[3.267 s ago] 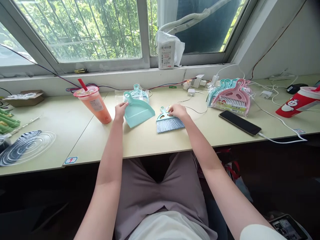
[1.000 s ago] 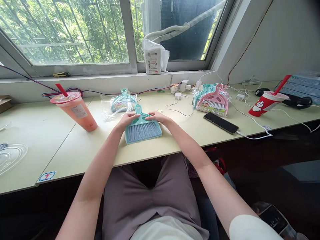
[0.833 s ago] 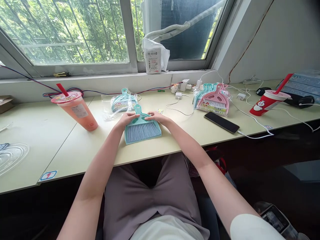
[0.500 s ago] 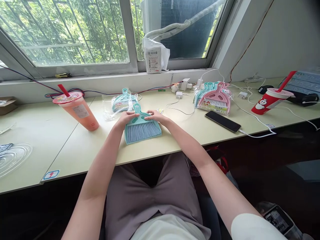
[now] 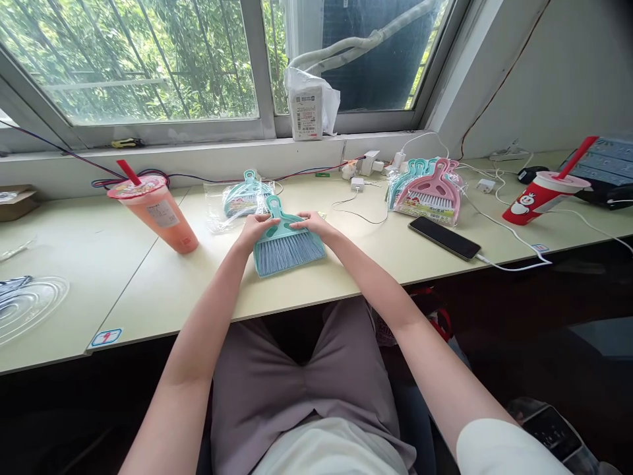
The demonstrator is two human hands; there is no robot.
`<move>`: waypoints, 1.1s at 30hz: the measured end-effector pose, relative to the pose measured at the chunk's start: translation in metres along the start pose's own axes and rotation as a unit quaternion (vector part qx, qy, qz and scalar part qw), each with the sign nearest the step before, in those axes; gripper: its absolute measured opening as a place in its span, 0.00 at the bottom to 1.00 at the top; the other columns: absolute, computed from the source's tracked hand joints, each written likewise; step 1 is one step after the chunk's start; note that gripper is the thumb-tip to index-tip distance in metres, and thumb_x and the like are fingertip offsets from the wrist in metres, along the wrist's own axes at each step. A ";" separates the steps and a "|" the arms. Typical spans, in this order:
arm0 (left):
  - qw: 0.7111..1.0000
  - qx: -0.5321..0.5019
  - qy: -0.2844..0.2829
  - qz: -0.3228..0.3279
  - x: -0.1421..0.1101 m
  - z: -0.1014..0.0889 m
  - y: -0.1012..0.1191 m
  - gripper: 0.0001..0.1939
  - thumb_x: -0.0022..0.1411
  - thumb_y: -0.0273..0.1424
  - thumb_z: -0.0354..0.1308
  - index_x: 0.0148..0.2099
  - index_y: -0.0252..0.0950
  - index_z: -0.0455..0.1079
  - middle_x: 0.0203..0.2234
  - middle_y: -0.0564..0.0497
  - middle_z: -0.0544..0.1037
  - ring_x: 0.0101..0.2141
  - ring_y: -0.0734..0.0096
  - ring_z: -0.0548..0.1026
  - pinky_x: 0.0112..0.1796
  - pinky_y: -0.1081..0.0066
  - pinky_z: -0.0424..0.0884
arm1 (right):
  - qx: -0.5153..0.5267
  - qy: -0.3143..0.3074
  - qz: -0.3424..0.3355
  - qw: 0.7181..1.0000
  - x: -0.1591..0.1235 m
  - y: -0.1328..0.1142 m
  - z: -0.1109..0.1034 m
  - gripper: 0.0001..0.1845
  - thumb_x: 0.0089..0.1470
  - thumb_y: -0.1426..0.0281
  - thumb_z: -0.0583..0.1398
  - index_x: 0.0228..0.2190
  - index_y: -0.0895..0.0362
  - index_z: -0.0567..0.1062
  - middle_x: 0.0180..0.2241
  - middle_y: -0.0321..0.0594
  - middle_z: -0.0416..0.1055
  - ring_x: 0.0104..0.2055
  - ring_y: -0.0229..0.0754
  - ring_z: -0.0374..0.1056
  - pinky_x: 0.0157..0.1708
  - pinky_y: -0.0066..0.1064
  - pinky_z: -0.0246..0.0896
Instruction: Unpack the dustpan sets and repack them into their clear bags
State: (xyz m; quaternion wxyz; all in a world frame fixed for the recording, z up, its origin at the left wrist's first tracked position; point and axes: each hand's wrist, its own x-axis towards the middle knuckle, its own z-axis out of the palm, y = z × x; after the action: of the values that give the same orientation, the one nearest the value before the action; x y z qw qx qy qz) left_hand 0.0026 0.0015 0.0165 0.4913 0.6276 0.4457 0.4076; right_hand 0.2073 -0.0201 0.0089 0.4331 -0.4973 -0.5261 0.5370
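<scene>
A mint-green brush and dustpan set rests on the table in front of me, its grey bristles toward me and its handle pointing to the window. My left hand grips the set's left shoulder, thumb on top. On the opposite shoulder, my right hand holds it the same way. The fingers under the set are hidden. Just behind lies another mint-green brush set in clear plastic wrapping. Farther right is a pile of wrapped brush sets, with a pink brush set in front of green ones.
A tall cup of orange-pink drink stands left on the table. To the right are a black phone on a white cable and a red cup. Chargers sit by the wall, and a boxed package on the sill.
The view has shifted slightly. Both hands still hold the brush and dustpan set, which looks nearly unmoved on the table.
</scene>
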 end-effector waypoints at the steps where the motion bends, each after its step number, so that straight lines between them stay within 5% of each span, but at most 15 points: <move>1: 1.000 -0.003 -0.011 -0.014 0.001 -0.001 -0.001 0.16 0.45 0.40 0.73 0.29 0.35 0.74 0.25 0.49 0.77 0.29 0.65 0.76 0.28 0.71 0.69 | -0.002 0.004 -0.008 1.000 0.001 0.001 -0.001 0.21 0.40 0.63 0.76 0.33 0.58 0.77 0.29 0.35 0.76 0.31 0.37 0.71 0.35 0.27 0.66; 7: 0.983 -0.003 -0.129 -0.130 0.008 -0.017 -0.012 0.19 0.42 0.30 0.76 0.39 0.37 0.78 0.29 0.46 0.80 0.34 0.56 0.80 0.29 0.69 0.74 | -0.071 -0.004 0.002 0.998 0.010 0.004 -0.015 0.22 0.65 0.54 0.58 0.42 0.60 0.80 0.37 0.44 0.80 0.36 0.39 0.74 0.41 0.30 0.68; 10: 0.982 -0.041 -0.140 -0.117 0.009 -0.023 -0.016 0.23 0.38 0.23 0.77 0.41 0.35 0.78 0.29 0.45 0.81 0.36 0.54 0.81 0.32 0.67 0.77 | -0.180 0.097 -0.054 0.977 0.013 0.004 -0.030 0.20 0.70 0.61 0.52 0.50 0.58 0.78 0.47 0.47 0.79 0.46 0.43 0.76 0.50 0.34 0.68; 13: 0.988 -0.115 -0.073 -0.068 0.014 -0.027 -0.019 0.24 0.39 0.25 0.76 0.42 0.33 0.76 0.33 0.44 0.81 0.40 0.55 0.81 0.38 0.67 0.78 | -0.401 0.151 -0.085 0.900 0.013 0.008 -0.041 0.18 0.64 0.63 0.61 0.52 0.56 0.78 0.60 0.50 0.71 0.66 0.52 0.61 0.66 0.44 0.53; 15: 0.985 -0.170 0.001 -0.026 0.019 -0.031 -0.022 0.25 0.41 0.27 0.76 0.44 0.33 0.75 0.36 0.44 0.81 0.42 0.58 0.81 0.41 0.67 0.78 | -0.504 0.105 -0.045 0.856 0.013 0.012 -0.042 0.24 0.61 0.60 0.64 0.56 0.58 0.75 0.67 0.54 0.60 0.73 0.57 0.48 0.70 0.53 0.42; 17: 0.974 -0.212 0.085 0.002 0.025 -0.036 -0.027 0.25 0.44 0.28 0.74 0.45 0.34 0.73 0.38 0.45 0.81 0.42 0.61 0.80 0.42 0.68 0.78 | -0.546 0.053 -0.023 0.836 0.013 0.016 -0.038 0.25 0.65 0.60 0.60 0.58 0.60 0.72 0.70 0.56 0.54 0.74 0.57 0.46 0.70 0.57 0.38; 21: 0.946 -0.239 0.220 -0.010 0.035 -0.047 -0.037 0.23 0.45 0.26 0.73 0.45 0.36 0.71 0.38 0.47 0.81 0.42 0.62 0.80 0.40 0.68 0.78 | -0.551 0.022 -0.054 0.832 0.016 0.020 -0.027 0.14 0.67 0.68 0.56 0.47 0.55 0.80 0.66 0.48 0.64 0.68 0.54 0.59 0.68 0.52 0.46; 26: 0.936 -0.235 0.258 -0.037 0.038 -0.050 -0.042 0.22 0.47 0.26 0.72 0.45 0.37 0.70 0.39 0.46 0.81 0.43 0.60 0.81 0.38 0.67 0.79 | -0.435 0.128 -0.066 0.889 0.022 0.020 -0.028 0.12 0.64 0.66 0.60 0.45 0.51 0.83 0.58 0.43 0.74 0.60 0.52 0.70 0.61 0.43 0.59; 29: 0.938 -0.232 0.254 -0.046 0.036 -0.040 -0.043 0.24 0.46 0.26 0.72 0.45 0.37 0.70 0.38 0.47 0.81 0.42 0.60 0.81 0.37 0.67 0.79 | -0.335 0.224 -0.116 0.908 0.021 0.013 -0.029 0.22 0.68 0.60 0.55 0.56 0.54 0.77 0.61 0.46 0.71 0.63 0.52 0.67 0.61 0.42 0.61; 33: 0.936 -0.227 0.261 -0.061 0.035 -0.017 -0.047 0.25 0.45 0.26 0.72 0.45 0.38 0.69 0.38 0.48 0.80 0.41 0.60 0.81 0.38 0.65 0.78 | -0.351 0.274 -0.238 0.863 0.009 0.001 -0.021 0.31 0.71 0.54 0.43 0.65 0.53 0.67 0.67 0.46 0.62 0.74 0.51 0.48 0.68 0.49 0.50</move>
State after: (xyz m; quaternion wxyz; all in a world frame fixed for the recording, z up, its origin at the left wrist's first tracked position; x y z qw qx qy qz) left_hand -0.0117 0.0445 -0.0236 0.5112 0.3423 0.4912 0.6166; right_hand 0.2267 -0.0087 0.0082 0.4715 -0.6030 -0.6423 0.0399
